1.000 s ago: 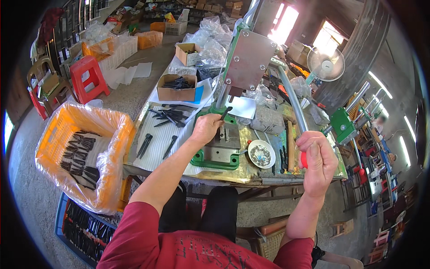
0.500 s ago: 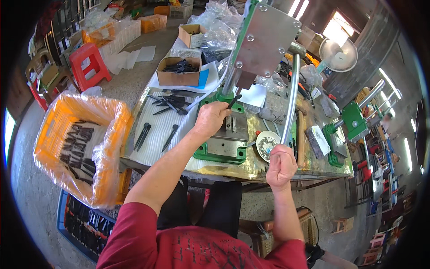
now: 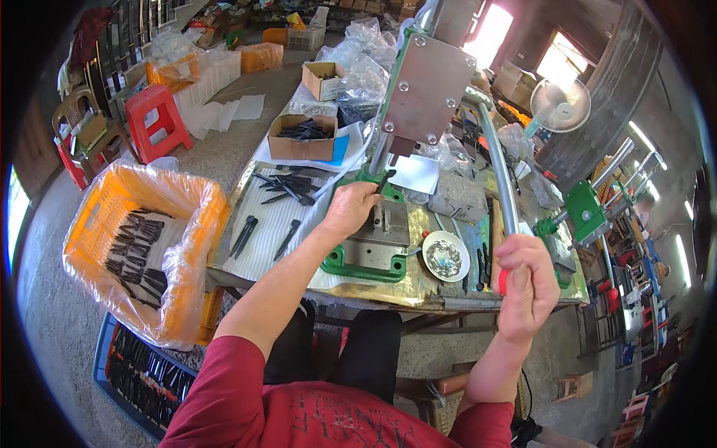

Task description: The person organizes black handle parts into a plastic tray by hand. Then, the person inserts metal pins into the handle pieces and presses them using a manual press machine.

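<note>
In the head view my left hand [image 3: 351, 210] is closed on a slim black part [image 3: 385, 181], its rounded end showing above my fingers. That part stands tilted beside the small metal fixture [image 3: 382, 217] on the green press base [image 3: 364, 272]; its lower end is hidden by my fingers. Above it is the press head [image 3: 426, 93] with a steel front plate. My right hand [image 3: 527, 290] wraps round the end of the press's long steel lever [image 3: 499, 166], where a red knob [image 3: 503, 281] peeks out. A white bowl [image 3: 427, 260] of small shiny pieces sits between my hands.
Several black parts [image 3: 287, 187] lie on white foam sheeting to the left, below a cardboard box [image 3: 302, 148] of more. An orange plastic-lined crate [image 3: 211, 216] stands at the table's left side. A second green press [image 3: 586, 213] is at the right. A red stool [image 3: 157, 123] stands beyond.
My right hand has swung the lever end to the right and closer to me, and the red knob now shows. My left hand stays by the fixture with the black part. The view has shifted slightly.
</note>
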Tool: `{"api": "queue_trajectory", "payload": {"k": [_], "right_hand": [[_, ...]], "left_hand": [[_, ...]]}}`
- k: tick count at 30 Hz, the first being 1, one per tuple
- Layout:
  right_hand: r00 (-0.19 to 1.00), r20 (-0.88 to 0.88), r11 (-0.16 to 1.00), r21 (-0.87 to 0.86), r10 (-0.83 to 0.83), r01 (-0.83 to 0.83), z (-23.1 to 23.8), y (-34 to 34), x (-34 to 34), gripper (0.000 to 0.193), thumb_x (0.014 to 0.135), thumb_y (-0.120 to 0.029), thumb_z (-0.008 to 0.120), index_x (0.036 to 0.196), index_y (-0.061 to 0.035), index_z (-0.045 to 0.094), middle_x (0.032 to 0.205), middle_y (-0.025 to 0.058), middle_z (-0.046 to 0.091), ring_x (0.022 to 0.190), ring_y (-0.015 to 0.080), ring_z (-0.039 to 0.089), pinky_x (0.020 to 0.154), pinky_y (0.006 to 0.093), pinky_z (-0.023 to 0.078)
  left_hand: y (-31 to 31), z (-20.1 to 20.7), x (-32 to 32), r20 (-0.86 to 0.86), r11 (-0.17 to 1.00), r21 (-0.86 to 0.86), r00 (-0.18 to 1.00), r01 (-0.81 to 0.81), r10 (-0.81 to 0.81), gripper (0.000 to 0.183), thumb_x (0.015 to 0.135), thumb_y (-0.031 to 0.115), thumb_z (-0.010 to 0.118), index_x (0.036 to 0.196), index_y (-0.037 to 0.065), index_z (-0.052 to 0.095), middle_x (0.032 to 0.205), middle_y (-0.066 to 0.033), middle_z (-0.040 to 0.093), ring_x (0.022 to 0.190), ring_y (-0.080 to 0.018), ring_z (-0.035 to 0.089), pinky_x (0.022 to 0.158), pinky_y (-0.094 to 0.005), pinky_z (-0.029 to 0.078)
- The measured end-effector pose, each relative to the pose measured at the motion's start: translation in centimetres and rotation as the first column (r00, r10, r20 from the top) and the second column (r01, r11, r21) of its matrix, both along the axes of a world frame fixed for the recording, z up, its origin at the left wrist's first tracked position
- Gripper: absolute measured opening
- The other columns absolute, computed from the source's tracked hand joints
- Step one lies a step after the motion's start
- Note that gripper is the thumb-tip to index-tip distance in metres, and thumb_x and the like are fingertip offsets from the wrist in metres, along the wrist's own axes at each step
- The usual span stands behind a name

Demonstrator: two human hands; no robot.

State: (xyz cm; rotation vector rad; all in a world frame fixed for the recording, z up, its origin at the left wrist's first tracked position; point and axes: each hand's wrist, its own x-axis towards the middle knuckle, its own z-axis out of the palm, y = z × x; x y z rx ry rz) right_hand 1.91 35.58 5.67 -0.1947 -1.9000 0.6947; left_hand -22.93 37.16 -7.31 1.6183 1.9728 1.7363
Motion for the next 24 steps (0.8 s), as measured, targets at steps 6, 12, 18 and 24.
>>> {"api": "queue_trajectory", "payload": {"k": [6, 12, 18, 24], "right_hand": [[1.000, -0.005, 0.999, 0.016, 0.028, -0.028, 0.3, 0.2, -0.3, 0.017, 0.079, -0.014, 0.049, 0.073, 0.0009, 0.052, 0.081, 0.0130, 0.054, 0.057, 0.0091, 0.043, 0.051, 0.0204, 0.034], [0.999, -0.022, 0.999, 0.027, 0.046, -0.045, 0.2, 0.4, -0.1, 0.021, 0.079, -0.020, 0.051, 0.075, 0.0009, 0.053, 0.083, 0.0138, 0.053, 0.057, 0.0090, 0.043, 0.051, 0.0201, 0.034], [0.997, -0.075, 0.995, 0.102, -0.012, 0.019, -0.5, 0.5, -0.1, 0.032, 0.080, -0.031, 0.051, 0.083, 0.0012, 0.053, 0.099, 0.0176, 0.047, 0.052, 0.0080, 0.045, 0.048, 0.0190, 0.036], [0.981, -0.188, 0.984, 0.158, -0.053, 0.084, -0.4, 0.3, -0.4, 0.035, 0.081, -0.034, 0.048, 0.091, -0.0009, 0.051, 0.102, 0.0174, 0.045, 0.053, 0.0100, 0.046, 0.048, 0.0196, 0.039]], "left_hand": [[0.4, -0.7, -1.2, 0.501, 0.999, -0.001, 0.864, 0.054, -0.047, 0.015, 0.079, 0.013, 0.055, 0.086, 0.000, 0.058, 0.070, -0.0018, 0.056, 0.055, -0.0087, 0.051, 0.048, -0.0185, 0.046], [-2.2, -0.1, -1.5, 0.794, 0.959, 0.251, 0.538, 0.132, -0.281, 0.014, 0.079, 0.014, 0.056, 0.086, 0.002, 0.057, 0.077, -0.0049, 0.057, 0.061, -0.0114, 0.056, 0.051, -0.0208, 0.048], [-5.6, 0.5, -1.3, 0.819, 0.922, 0.371, 0.428, 0.115, -0.383, 0.017, 0.082, 0.016, 0.053, 0.091, 0.002, 0.054, 0.080, -0.0058, 0.057, 0.066, -0.0138, 0.059, 0.055, -0.0211, 0.049], [-8.4, 0.9, -0.7, 0.816, 0.919, 0.386, 0.436, 0.076, -0.379, 0.017, 0.081, 0.017, 0.053, 0.091, 0.004, 0.054, 0.081, -0.0057, 0.057, 0.068, -0.0150, 0.059, 0.056, -0.0220, 0.049]]}}
